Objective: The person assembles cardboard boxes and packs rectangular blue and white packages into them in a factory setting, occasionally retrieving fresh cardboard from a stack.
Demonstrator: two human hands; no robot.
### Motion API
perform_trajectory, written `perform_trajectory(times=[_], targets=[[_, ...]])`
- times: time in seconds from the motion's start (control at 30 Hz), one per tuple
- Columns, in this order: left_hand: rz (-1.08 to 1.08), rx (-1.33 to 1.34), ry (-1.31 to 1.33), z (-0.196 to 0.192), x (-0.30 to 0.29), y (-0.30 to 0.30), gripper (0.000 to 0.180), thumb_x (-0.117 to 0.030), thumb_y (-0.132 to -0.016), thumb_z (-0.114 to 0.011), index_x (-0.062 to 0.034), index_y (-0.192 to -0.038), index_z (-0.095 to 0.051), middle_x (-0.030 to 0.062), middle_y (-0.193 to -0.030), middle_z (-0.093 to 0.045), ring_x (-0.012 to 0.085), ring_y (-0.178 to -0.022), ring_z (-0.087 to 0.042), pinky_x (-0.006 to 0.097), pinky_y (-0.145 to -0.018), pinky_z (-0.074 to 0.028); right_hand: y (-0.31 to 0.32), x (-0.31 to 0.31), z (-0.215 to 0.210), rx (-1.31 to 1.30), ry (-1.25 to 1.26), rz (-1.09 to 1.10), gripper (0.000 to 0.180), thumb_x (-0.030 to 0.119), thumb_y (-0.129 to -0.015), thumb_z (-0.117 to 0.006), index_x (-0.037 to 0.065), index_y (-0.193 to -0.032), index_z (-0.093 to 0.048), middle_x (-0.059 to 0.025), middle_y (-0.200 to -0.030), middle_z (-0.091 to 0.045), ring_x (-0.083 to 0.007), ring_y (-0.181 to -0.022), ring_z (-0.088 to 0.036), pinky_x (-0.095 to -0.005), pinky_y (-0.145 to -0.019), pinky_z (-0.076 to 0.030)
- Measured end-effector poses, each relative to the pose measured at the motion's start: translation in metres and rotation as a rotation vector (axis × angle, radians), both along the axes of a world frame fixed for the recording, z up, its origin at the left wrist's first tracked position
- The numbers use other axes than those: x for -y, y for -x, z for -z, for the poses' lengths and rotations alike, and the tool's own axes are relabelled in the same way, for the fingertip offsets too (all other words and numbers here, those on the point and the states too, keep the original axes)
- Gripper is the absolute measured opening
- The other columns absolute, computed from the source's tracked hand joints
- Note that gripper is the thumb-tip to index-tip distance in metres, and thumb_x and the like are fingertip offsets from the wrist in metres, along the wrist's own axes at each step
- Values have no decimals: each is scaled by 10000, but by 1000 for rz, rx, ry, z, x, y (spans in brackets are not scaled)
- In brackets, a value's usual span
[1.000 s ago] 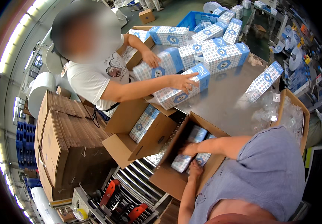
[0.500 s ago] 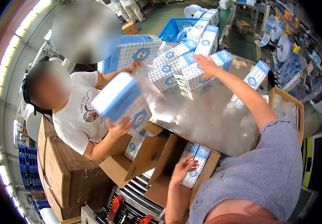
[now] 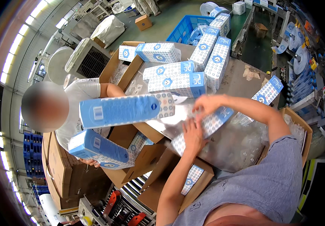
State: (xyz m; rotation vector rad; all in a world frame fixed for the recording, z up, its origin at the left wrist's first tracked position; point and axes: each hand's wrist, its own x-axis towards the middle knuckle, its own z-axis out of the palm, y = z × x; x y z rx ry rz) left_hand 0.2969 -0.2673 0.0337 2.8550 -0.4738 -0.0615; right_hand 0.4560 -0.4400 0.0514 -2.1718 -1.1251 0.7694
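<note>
A blue-and-white patterned pack (image 3: 214, 123) lies aslant between my hands, over the near edge of the table by the open carton (image 3: 206, 180). My left hand (image 3: 193, 136) grips it from above, thumb on the near side. Bent over its far side is my right hand (image 3: 209, 103), fingers curled and slightly blurred against the pack. Inside the carton below, part of another pack (image 3: 192, 179) shows beside my left forearm. Opposite me, a co-worker holds two similar packs: one raised level (image 3: 126, 109), one lower and tilted (image 3: 102, 150). The upper pack hides that person's grip.
More patterned packs (image 3: 175, 83) lie across the table (image 3: 241, 69), with a blue crate (image 3: 187, 24) behind. A second open carton (image 3: 143, 160) stands on the roller conveyor (image 3: 132, 194). Stacked flat cartons (image 3: 66, 169) are at left. A box of clear plastic film (image 3: 288, 120) stands right.
My right hand has drawn a pack nearer across the table. My left hand has risen from the carton onto it. The co-worker now holds two packs, and the large pack behind is gone.
</note>
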Motion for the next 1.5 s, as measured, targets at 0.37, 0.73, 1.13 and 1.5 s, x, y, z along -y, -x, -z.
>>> perform_trajectory(times=[0.37,0.73,1.13,1.5], targets=[[307,222,58,-122,-33,50,812,14,-569,-680,-80,-1361,-530,88,-1006,-548,280,-919,-521,409,-780,-409,-38,-41,49,347,381,338,1326,359,-626,-860,165,-1604,12,-273,-1193,-572,-439,-1005,-641,-526,-881,-519],[-441,61,791,-109,-181,208,600,-66,-618,-831,4,-1170,-606,107,-1004,-567,256,-945,-584,330,-863,-459,0,-54,51,227,120,526,1231,262,-570,-912,205,-1582,-213,-235,-1325,-587,-410,-1177,-604,-464,-976,-504],[-320,-850,26,131,-155,251,705,-165,-716,-741,0,-1356,-496,238,-1332,-520,404,-1289,-470,470,-1060,-447,137,-88,-45,-460,-784,35,708,70,-721,-814,0,-1363,-525,-150,-1234,-649,-299,-1126,-637,-434,-968,-533],[-485,-826,228,290,-247,260,793,-346,-784,-677,12,-1450,-439,286,-1520,-393,403,-1438,-344,433,-1206,-253,249,-312,183,791,-96,-431,861,68,-835,-595,554,-1491,-322,-87,-1222,-539,-300,-1160,-511,-528,-977,-386]])
